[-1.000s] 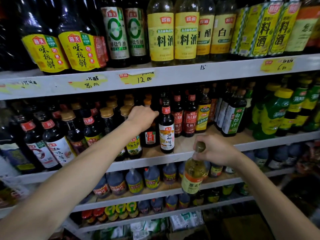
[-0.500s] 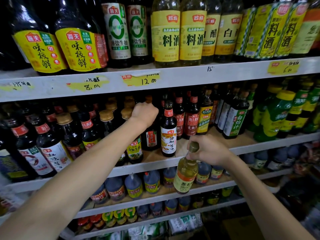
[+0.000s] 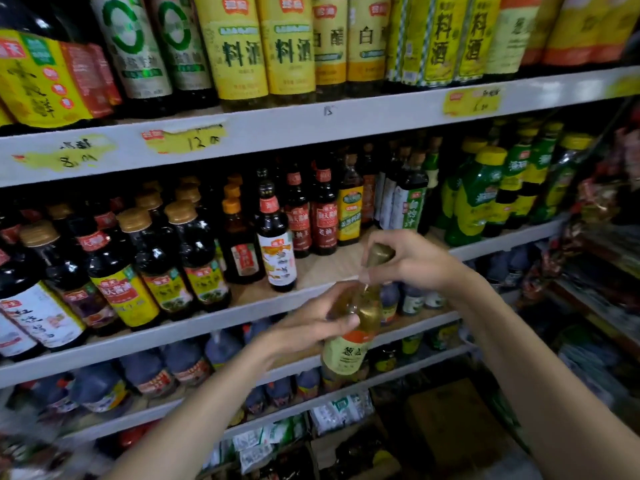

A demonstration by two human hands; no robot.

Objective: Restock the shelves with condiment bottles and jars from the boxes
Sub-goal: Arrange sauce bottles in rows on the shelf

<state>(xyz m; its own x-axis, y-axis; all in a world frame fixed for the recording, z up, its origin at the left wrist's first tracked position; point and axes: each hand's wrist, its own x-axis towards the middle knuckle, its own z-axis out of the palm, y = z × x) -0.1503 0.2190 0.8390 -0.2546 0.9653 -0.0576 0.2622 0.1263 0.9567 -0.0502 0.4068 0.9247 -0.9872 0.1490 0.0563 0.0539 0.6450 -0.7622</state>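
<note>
A clear bottle of pale yellow liquid (image 3: pixel 349 344) with a gold cap and a yellow label hangs in front of the shelves, below the middle shelf's edge. My right hand (image 3: pixel 412 259) grips its neck and cap from above. My left hand (image 3: pixel 308 329) holds its body from the left, thumb on the glass. On the middle shelf (image 3: pixel 242 306) a bare patch of board (image 3: pixel 325 268) lies right of a dark bottle with a white label (image 3: pixel 275 244).
Dark soy sauce bottles (image 3: pixel 138 268) fill the middle shelf's left. Green and yellow bottles (image 3: pixel 481 199) stand at its right. Large bottles (image 3: pixel 256 50) line the top shelf. Lower shelves hold small blue-grey jugs (image 3: pixel 187 365). A cardboard box (image 3: pixel 453 427) sits on the floor.
My left hand has left the dark bottles on the middle shelf and come down to take the yellow bottle's body. My right hand has kept hold of the neck.
</note>
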